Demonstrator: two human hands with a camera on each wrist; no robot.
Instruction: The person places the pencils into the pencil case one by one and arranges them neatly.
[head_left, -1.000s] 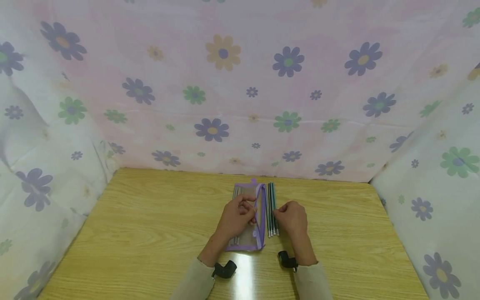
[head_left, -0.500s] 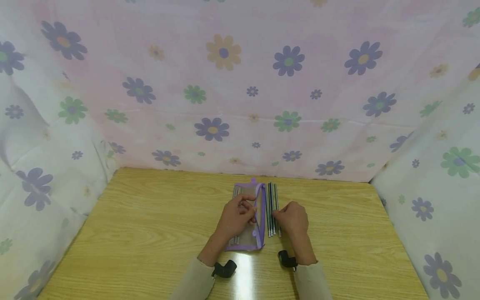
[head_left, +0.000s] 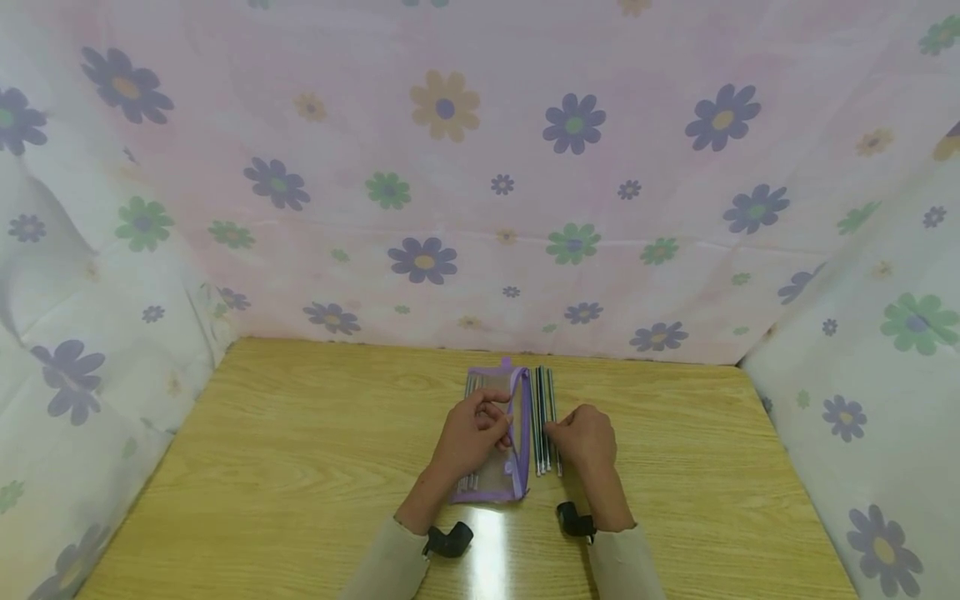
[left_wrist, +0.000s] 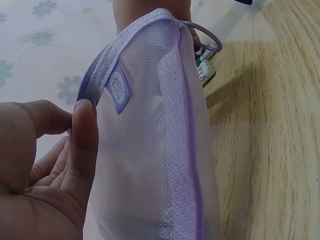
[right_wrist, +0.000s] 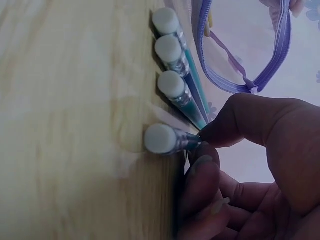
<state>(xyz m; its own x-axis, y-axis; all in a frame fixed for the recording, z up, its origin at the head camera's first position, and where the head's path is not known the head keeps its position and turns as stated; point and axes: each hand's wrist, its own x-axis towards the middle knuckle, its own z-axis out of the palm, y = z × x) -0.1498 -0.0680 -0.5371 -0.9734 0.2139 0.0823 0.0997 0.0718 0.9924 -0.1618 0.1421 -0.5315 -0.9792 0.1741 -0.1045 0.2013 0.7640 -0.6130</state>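
Note:
A mesh zip pouch with purple trim stands in front of me, its zipper undone. My left hand pinches one edge of the opening between thumb and forefinger; in the left wrist view, the pouch's mesh side and small purple label show beside that grip. My right hand pinches a green pencil near its white eraser end, to the right of the pouch. Several more pencils with white erasers lie side by side between that pencil and the pouch.
Thin long items show through the left part of the pouch. The wooden table runs back to a flowered cloth that also closes both sides. Black wrist-worn devices sit at both wrists.
The pencil in my right hand has separated slightly to the right from the other pencils. My left hand keeps its hold on the pouch edge.

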